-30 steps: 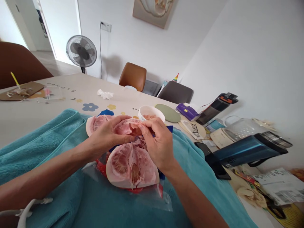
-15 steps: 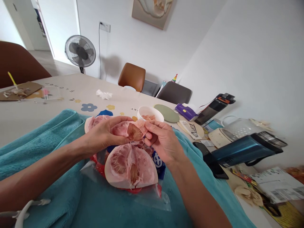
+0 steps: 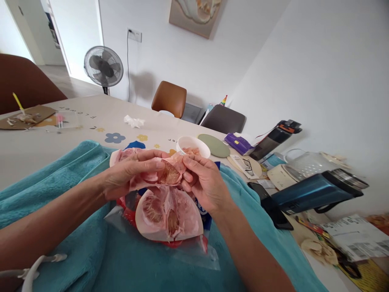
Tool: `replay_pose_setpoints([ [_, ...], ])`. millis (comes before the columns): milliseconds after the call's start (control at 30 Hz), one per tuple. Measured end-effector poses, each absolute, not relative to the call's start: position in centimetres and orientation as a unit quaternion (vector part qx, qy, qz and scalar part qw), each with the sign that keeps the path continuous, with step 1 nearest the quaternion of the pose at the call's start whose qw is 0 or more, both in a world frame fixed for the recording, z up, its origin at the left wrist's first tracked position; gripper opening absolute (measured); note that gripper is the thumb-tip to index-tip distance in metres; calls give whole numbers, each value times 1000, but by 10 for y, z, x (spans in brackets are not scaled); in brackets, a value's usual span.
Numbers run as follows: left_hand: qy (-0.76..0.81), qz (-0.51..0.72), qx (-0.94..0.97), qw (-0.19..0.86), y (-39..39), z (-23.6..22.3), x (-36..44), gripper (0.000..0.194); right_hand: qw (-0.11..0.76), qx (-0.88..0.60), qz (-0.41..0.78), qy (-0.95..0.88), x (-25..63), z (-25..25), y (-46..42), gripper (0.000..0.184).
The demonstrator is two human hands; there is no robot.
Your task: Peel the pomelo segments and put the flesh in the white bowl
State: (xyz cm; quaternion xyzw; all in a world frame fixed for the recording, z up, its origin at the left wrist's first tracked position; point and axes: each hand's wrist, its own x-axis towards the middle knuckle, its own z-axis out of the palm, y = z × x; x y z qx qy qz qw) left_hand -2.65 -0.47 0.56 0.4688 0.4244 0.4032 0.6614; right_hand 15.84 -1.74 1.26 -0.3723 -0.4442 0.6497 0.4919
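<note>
Between my two hands is a pomelo segment (image 3: 170,173), its pink flesh showing through the parted membrane. My left hand (image 3: 133,170) grips its left side, thumb pressed on top. At its right edge, my right hand (image 3: 202,176) pinches the pale membrane between thumb and fingers. Just below lies a large piece of pomelo (image 3: 168,213) in thick white rind, cut face up, on a red, blue and clear plastic bag (image 3: 194,259). Another rind piece (image 3: 117,157) sits partly hidden behind my left hand. A white bowl (image 3: 193,142) with peeled pink flesh stands beyond my hands.
A teal towel (image 3: 130,263) lies under the bag. To the right are a green oval mat (image 3: 213,145), purple tissue pack (image 3: 238,143), glasses, a black phone (image 3: 270,207) and a blue bottle (image 3: 316,190). Crumpled tissue (image 3: 133,121) lies at the back.
My left thumb has moved up from below the segment onto its top. The segment has tilted, and its membrane is held up more between my hands.
</note>
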Motion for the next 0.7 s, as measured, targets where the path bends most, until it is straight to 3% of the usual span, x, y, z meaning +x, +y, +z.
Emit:
replay_pose_setpoints([
  [100,406,360,434,719,-4,4,-24,32,486,-400,614,-476,154,11,-18,26],
  [200,402,381,448,702,-5,3,-21,19,480,-451,519,-545,154,10,-18,27],
  [467,415,415,495,641,-9,6,-15,22,545,-491,89,-673,159,14,-27,16],
  [700,402,433,484,646,-12,0,-14,32,432,-495,176,-733,146,6,-29,12],
])
